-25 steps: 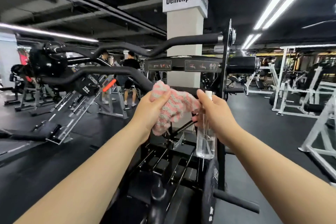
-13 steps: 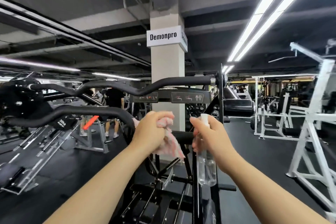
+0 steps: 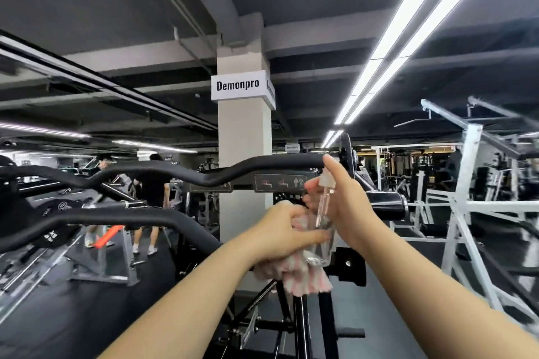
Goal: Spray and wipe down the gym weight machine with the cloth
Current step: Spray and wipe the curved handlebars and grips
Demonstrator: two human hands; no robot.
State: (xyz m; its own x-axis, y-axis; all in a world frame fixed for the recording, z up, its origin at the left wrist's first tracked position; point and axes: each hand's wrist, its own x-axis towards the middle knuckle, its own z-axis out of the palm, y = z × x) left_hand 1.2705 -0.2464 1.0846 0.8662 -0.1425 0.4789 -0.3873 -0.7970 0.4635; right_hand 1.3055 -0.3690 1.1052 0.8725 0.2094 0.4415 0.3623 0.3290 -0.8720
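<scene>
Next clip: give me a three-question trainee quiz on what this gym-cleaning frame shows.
1. Which hand holds the spray bottle?
2. True or false: the cloth is draped over the upper handlebar, untouched.
3. What word is on the pillar sign?

Key:
1. The right hand, index finger raised on the nozzle.
2. False; the left hand grips it.
3. Demonpro.

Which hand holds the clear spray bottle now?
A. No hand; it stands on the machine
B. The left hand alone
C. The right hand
C: the right hand grips the spray bottle, index finger on its nozzle, while the left hand holds the pink cloth.
</scene>
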